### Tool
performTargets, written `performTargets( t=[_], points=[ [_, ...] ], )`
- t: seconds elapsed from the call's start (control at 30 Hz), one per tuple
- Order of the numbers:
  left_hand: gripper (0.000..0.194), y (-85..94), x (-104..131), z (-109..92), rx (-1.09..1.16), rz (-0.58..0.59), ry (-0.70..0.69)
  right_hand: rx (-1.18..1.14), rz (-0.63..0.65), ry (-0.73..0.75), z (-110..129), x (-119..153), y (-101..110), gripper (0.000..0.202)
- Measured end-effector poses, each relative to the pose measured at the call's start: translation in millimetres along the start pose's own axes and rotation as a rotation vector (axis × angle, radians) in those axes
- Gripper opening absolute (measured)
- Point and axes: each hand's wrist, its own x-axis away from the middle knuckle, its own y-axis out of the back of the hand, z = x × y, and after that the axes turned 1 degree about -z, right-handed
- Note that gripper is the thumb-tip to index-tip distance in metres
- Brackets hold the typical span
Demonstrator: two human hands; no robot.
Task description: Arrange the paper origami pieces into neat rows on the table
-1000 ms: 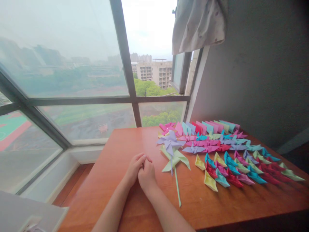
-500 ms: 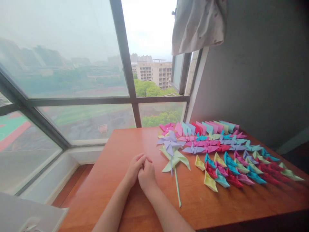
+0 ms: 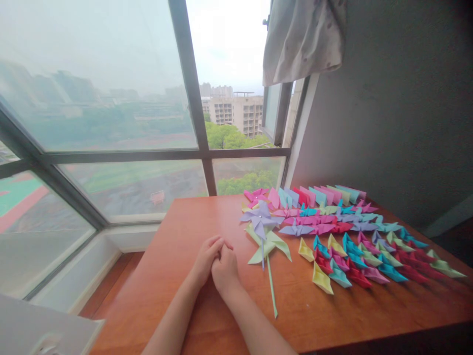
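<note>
My left hand [image 3: 206, 259] and my right hand [image 3: 224, 271] rest together on the wooden table [image 3: 192, 217]. Their fingers are closed and folded against each other, and no object shows in either. Part of the fingers is hidden between the hands. Just right of them lies a light green paper pinwheel [image 3: 271, 244] on a green stick. A lavender paper pinwheel [image 3: 260, 217] partly covers it. Behind these is a magenta pinwheel [image 3: 254, 196].
Rows of folded paper boats [image 3: 340, 273] and paper cranes [image 3: 295, 229] fill the table's right side, with upright folded paper pieces [image 3: 303, 196] behind. A window frame [image 3: 205, 153] borders the far edge. A curtain [image 3: 303, 44] hangs above; a grey wall [image 3: 388, 123] stands at right.
</note>
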Motion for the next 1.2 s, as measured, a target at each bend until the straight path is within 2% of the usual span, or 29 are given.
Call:
performTargets(
  t=[1.2],
  points=[
    [0.028,0.5,-0.3,1.0,-0.002,-0.005,-0.006,0.011,0.005,0.005,-0.9,-1.2,-1.1,0.031]
  ],
)
